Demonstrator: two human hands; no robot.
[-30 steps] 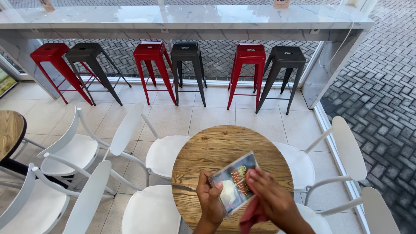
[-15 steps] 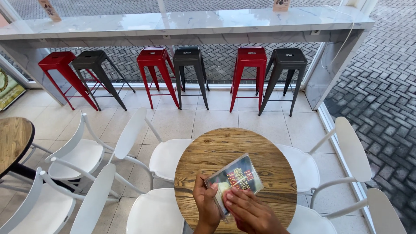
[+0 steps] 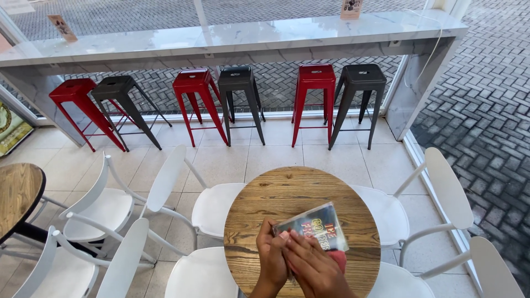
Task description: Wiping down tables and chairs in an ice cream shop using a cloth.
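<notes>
Here, over the round wooden bench (image 3: 287, 198) with its plank-grain top, both of my hands meet at the near edge. Starting from the left of the bench: my left hand (image 3: 271, 255) sits at the lower left corner of the clear plastic-covered card with a dark printed face (image 3: 313, 227), fingers curled around that corner and pinching it, so the card is held tilted up off the bench top rather than lying flat. The card's long axis runs from that corner up and away to the right, toward the far right rim of the bench, and its free upper corner points toward the white chair on the right (image 3: 436, 193).

Moving right, my right hand (image 3: 312, 269) lies just beside the left one, touching it, fingers pressed together and flat over the near half of the card. Under this hand a red cloth (image 3: 338, 259) shows at the right side, bunched between my palm and the card; I cannot tell how much of it lies beneath my fingers. The card sits directly ahead of both hands, with the left hand nearer its lower corner and the right hand nearer its middle. The rest of the card's face, farther up the bench, lies uncovered.
</notes>
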